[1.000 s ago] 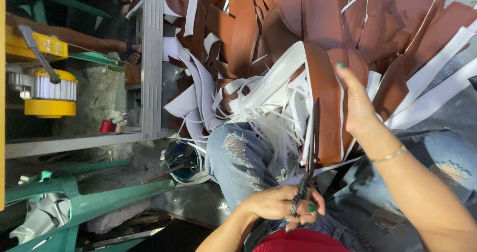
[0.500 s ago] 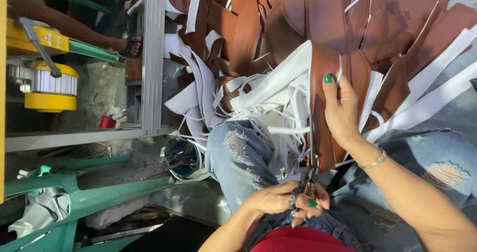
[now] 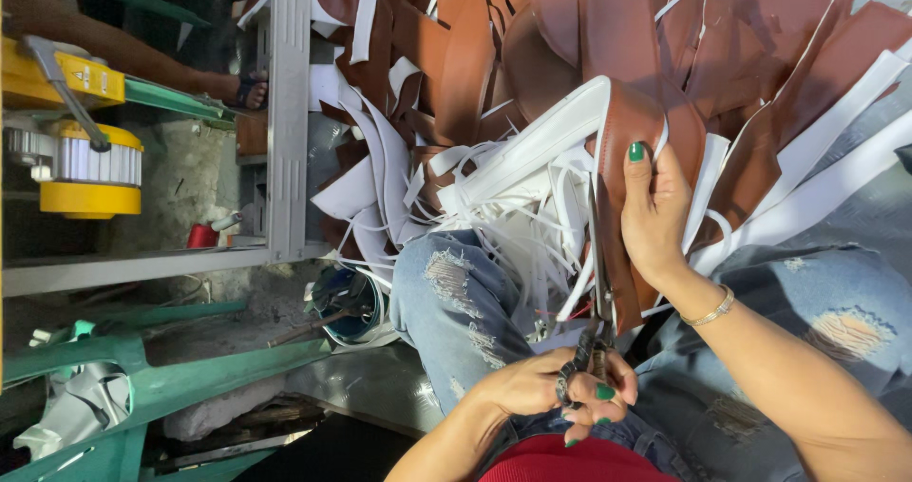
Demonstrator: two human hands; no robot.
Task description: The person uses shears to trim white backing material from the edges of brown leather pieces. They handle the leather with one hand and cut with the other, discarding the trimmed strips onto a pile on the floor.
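While I scan from the left edge, I first pass a yellow machine (image 3: 81, 150) on a grey metal frame (image 3: 288, 112), with a small red object (image 3: 201, 236) below it and green metal parts (image 3: 171, 373) lower down, none of it near the hands. Next comes a blue bowl-like container (image 3: 347, 302) on the ground beside my left knee in torn jeans (image 3: 456, 311). Toward the middle, a tangle of white trimmed strips (image 3: 518, 211) lies over the lap, which I judge to be offcuts already made, while a large heap of brown leather-like pieces (image 3: 570, 36) beyond suggests plenty remains, though I cannot tell which of those are finished. Low in the middle, my left hand (image 3: 556, 392) has its fingers closed through the handles of the scissors (image 3: 598, 292), whose blades run up along the edge of the brown piece (image 3: 632, 126); whether the blades are parted or closed I cannot tell. Just to the right, my right hand (image 3: 655, 211) grips that brown piece with a white edge, fingers wrapped around it and thumb on top, holding it upright over the lap. I judge the cut along this piece to be partway, with the upper length untrimmed.
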